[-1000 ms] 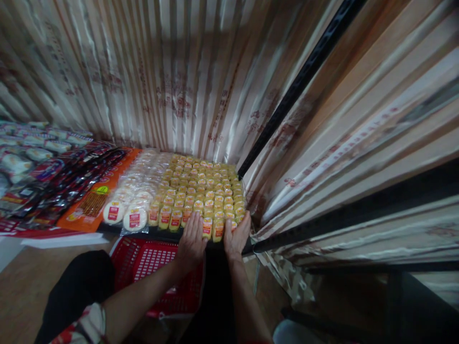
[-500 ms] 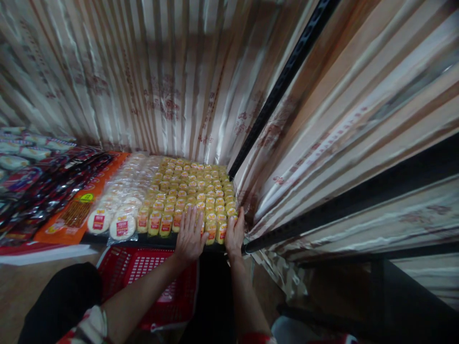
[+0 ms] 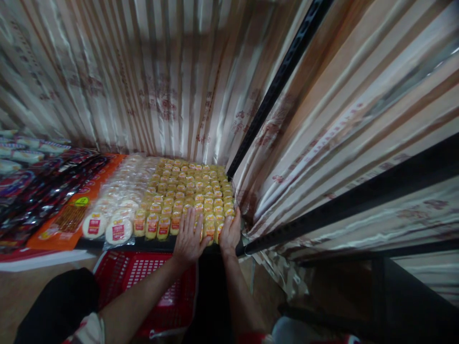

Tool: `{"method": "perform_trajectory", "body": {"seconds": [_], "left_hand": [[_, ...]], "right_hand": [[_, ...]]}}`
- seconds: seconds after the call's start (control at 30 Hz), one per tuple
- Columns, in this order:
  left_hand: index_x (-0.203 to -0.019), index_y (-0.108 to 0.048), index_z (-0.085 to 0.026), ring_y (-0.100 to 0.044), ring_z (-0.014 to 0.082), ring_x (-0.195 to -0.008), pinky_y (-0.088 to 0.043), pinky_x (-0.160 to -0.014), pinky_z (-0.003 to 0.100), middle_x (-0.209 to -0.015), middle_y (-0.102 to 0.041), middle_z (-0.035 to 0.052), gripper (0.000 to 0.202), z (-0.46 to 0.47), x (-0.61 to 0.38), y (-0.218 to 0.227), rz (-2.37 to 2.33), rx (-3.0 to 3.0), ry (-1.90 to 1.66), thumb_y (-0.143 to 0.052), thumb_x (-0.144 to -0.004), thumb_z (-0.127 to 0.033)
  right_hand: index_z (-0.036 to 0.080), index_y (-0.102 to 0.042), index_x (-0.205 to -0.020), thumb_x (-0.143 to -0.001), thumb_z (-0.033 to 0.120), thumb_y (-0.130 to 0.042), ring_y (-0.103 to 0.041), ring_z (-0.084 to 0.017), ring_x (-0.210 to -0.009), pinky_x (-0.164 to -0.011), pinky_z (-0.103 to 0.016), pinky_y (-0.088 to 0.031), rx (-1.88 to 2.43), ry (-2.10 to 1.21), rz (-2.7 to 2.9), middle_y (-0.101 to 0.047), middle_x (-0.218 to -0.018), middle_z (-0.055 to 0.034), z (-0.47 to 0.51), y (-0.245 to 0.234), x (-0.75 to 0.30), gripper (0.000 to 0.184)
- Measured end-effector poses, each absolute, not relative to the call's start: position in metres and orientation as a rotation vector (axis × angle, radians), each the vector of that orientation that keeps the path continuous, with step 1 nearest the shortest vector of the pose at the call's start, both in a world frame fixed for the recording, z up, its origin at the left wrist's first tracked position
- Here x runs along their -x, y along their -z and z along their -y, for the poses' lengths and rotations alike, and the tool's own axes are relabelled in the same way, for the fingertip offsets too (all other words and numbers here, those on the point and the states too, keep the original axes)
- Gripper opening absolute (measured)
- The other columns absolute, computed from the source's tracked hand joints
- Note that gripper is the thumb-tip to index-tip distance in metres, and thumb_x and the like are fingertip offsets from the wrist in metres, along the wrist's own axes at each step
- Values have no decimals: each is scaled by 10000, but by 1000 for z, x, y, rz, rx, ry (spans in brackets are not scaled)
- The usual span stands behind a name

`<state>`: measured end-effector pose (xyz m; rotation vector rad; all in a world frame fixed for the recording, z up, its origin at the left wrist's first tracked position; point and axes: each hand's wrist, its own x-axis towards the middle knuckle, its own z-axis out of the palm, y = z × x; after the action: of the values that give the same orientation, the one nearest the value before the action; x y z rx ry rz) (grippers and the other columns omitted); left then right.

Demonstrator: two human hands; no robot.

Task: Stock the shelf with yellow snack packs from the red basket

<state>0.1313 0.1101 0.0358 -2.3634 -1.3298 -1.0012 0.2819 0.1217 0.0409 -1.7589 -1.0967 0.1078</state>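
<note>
Rows of small yellow wrapped snack packs [image 3: 164,226] with red and orange labels fill the right end of a dark shelf [image 3: 146,245]. My left hand [image 3: 189,237] lies flat against the front of these rows, fingers stretched upward and thumb pointing right. At the right front corner, my right hand [image 3: 230,233] presses on the outer packs, its fingers extended along their side. A few packs show between my two thumbs. Both palms face the packs, so their contact surfaces are hidden.
Round white wrapped crackers [image 3: 119,228] stand left of the yellow packs, then an orange bag [image 3: 68,220] and dark shiny packets [image 3: 39,193]. Below the shelf sits a red basket [image 3: 143,272]. A black metal post [image 3: 276,91] and draped patterned sheeting [image 3: 172,71] border the shelf.
My right hand has shifted slightly left, toward my left hand, over the corner packs. My left hand stays at the front of the rows. The view has turned slightly.
</note>
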Motion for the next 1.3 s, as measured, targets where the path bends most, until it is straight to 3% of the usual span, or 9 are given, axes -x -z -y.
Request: {"method": "perform_trajectory", "body": {"seconds": [0.27,0.37,0.53,1.03,1.3], "left_hand": [[-1382,-374,-63,-192,325,-1406,-239,-1111,482,-1449,-350,234,673,-110,-130,-34,1273,2331,1054,-479,-876,-494],[-1357,-435,-119,-224,310,-1400,-214,-1120,489,-1431,-395,209,632,-109,-130,-32,1178,2373,1103,-501,-863,-506],[-1339,-477,-246,-242,301,-1396,-190,-1124,490,-1457,-381,144,578,-109,-131,-30,1170,2464,1076,-537,-837,-526],[-1359,-455,-230,-231,300,-1400,-186,-1125,481,-1475,-354,133,579,-108,-132,-36,1228,2496,1059,-538,-846,-483],[-1362,-447,-230,-241,295,-1397,-192,-1126,482,-1494,-317,131,573,-109,-133,-32,1236,2460,1037,-533,-852,-476]], "right_hand": [[73,-314,-1396,-896,499,-228,-327,-282,-1347,-1078,-485,-276,1765,-127,1068,-375,-1433,-216,-121,-40,-283,663],[72,-316,-1397,-898,508,-220,-321,-281,-1351,-1090,-486,-256,1767,-112,1068,-369,-1438,-214,-122,-41,-284,670],[82,-299,-1412,-902,511,-201,-302,-274,-1363,-1094,-487,-245,1765,-162,1070,-360,-1450,-200,-123,-43,-284,674],[137,-247,-1450,-917,462,-179,-324,-245,-1356,-1085,-447,-266,1796,-237,1095,-347,-1475,-148,-124,-43,-283,628],[116,-255,-1444,-921,482,-185,-328,-265,-1354,-1078,-462,-274,1787,-209,1055,-357,-1463,-177,-126,-42,-280,642]]}}
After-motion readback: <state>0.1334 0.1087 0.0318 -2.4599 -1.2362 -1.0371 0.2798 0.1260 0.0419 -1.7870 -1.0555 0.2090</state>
